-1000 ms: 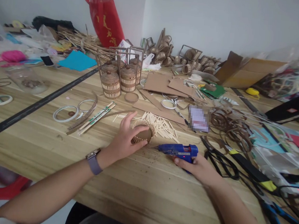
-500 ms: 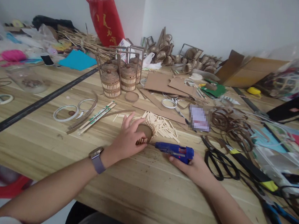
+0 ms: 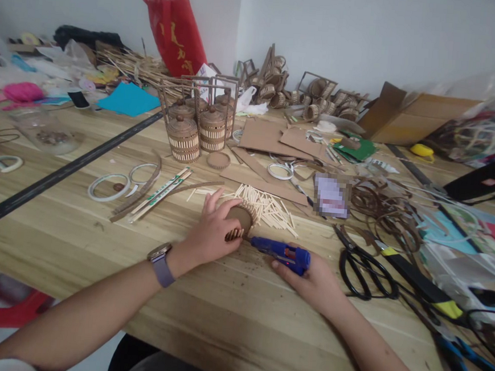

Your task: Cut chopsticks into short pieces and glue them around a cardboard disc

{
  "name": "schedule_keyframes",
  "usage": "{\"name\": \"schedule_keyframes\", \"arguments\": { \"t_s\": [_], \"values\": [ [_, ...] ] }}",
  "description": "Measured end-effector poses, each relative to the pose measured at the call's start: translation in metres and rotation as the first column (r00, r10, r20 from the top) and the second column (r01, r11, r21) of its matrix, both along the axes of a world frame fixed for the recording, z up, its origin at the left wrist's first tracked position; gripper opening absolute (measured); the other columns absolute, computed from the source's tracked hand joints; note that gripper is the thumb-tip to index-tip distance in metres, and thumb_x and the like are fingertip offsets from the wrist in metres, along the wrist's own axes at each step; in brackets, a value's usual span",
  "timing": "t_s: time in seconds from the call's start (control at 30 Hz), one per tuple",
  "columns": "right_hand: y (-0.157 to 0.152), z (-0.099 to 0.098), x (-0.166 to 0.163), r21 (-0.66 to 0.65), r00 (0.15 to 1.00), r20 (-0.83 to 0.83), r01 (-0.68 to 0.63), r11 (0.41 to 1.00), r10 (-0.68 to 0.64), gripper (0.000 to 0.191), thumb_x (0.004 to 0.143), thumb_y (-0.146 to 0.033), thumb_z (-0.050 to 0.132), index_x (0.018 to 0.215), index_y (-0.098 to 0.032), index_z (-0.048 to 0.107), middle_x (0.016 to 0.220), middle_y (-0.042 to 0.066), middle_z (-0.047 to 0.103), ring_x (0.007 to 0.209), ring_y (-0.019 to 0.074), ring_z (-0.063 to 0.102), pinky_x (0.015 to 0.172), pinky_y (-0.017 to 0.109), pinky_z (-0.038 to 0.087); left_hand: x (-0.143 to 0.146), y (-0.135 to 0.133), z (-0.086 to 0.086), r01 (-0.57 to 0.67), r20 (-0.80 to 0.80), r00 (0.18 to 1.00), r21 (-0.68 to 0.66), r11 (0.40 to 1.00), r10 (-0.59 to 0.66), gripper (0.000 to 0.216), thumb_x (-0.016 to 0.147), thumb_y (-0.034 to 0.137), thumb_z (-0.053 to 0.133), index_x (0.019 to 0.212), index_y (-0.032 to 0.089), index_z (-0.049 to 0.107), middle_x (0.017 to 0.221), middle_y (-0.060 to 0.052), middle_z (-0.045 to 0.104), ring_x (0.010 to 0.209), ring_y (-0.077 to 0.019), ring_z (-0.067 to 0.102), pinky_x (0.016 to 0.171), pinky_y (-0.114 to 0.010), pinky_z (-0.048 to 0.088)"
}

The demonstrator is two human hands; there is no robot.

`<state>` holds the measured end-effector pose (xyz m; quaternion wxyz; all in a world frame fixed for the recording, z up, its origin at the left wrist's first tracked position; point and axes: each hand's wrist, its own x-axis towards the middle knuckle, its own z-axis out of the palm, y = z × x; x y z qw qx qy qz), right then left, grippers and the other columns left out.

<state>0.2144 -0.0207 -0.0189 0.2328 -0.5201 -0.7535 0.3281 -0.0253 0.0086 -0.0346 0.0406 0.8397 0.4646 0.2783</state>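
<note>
Stick-ringed cardboard disc (image 3: pixel 240 218) and blue glue gun (image 3: pixel 282 251) on the worktop (image 3: pixel 228 315).
Left hand (image 3: pixel 212 232) fingers curl round the disc; right hand (image 3: pixel 315 278) grips the gun, nozzle at the rim.

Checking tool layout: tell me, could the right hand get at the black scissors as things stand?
Probably, once freed: the right hand grips the blue glue gun, while the black scissors lie uncovered beside it on the table.

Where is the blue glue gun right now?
In the head view, the blue glue gun lies low over the wooden table, held in the right hand, nozzle at the small stick basket under the left hand.
</note>
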Motion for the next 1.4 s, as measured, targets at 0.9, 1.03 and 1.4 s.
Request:
{"name": "schedule_keyframes", "arguments": {
  "t_s": [0.9,1.03,1.4],
  "values": [
    [0.002,-0.011,-0.002,0.066,0.999,0.049,0.02,0.998,-0.023,0.025,0.082,-0.043,0.056,0.082,-0.019,0.064,0.075,0.005,0.071,0.066,0.0207,0.065,0.062,0.028,0.049,0.0,0.001,-0.001,0.009,0.04,0.999,-0.001,1.0,-0.009,0.009,0.074,0.015,0.067,0.065,0.018,0.064,0.132,-0.007,0.049,0.138,-0.0423,0.018,0.11,-0.067,0.019],
    [0.002,-0.011,-0.002,0.07,0.998,0.058,0.029,0.997,-0.033,0.026,0.082,-0.043,0.056,0.083,-0.019,0.063,0.077,0.005,0.072,0.068,0.021,0.065,0.063,0.028,0.049,0.0,0.002,-0.001,0.017,0.044,0.999,0.005,1.0,-0.017,0.009,0.073,0.015,0.067,0.065,0.018,0.064,0.133,-0.007,0.049,0.138,-0.0414,0.017,0.11,-0.066,0.021],
    [0.002,-0.011,-0.002,0.068,0.997,0.061,0.052,0.996,-0.056,0.03,0.081,-0.044,0.055,0.089,-0.017,0.066,0.084,0.008,0.074,0.075,0.0231,0.069,0.069,0.031,0.052,0.0,0.002,-0.001,0.029,0.047,0.998,0.023,0.999,-0.03,0.01,0.074,0.015,0.066,0.064,0.017,0.064,0.132,-0.008,0.049,0.137,-0.0404,0.018,0.111,-0.061,0.025]
  ]
}}
